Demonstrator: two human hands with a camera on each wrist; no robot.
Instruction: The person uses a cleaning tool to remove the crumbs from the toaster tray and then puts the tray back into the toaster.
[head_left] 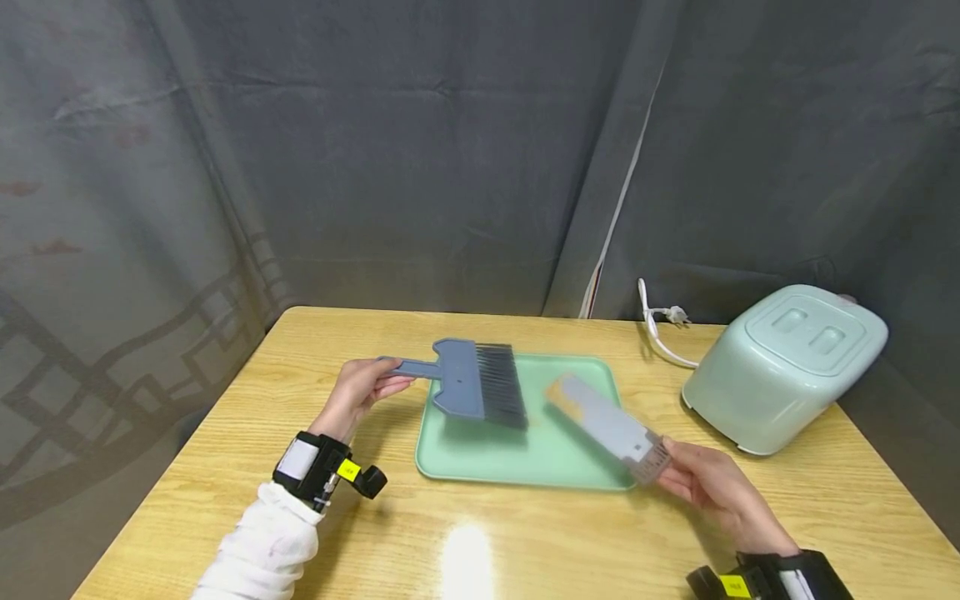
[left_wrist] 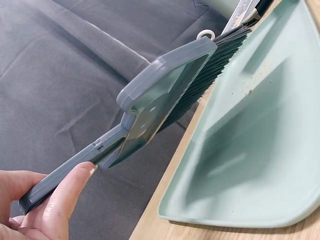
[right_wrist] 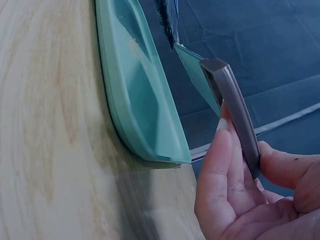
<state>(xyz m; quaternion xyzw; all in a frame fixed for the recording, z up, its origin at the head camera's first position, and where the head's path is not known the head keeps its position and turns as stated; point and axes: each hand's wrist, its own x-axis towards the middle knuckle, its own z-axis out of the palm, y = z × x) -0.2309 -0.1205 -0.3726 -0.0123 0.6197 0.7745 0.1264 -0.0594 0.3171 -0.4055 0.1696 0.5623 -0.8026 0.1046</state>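
Note:
My left hand (head_left: 358, 392) grips the handle of a grey-blue hand brush (head_left: 468, 381) and holds it above the left part of a mint green tray (head_left: 517, 462), dark bristles pointing right. In the left wrist view the brush (left_wrist: 150, 107) hangs beside the tray (left_wrist: 250, 150), which carries a few crumbs. My right hand (head_left: 708, 483) pinches the near end of a flat grey crumb tray (head_left: 607, 425), tilted over the green tray's right side with brownish crumbs on its far end. In the right wrist view my fingers (right_wrist: 220, 170) clamp its dark end piece (right_wrist: 235, 112).
A pale green toaster (head_left: 783, 367) lies tipped on the wooden table (head_left: 465, 542) at the right, its white cord and plug (head_left: 663, 321) trailing behind it. Dark grey curtains close off the back and sides.

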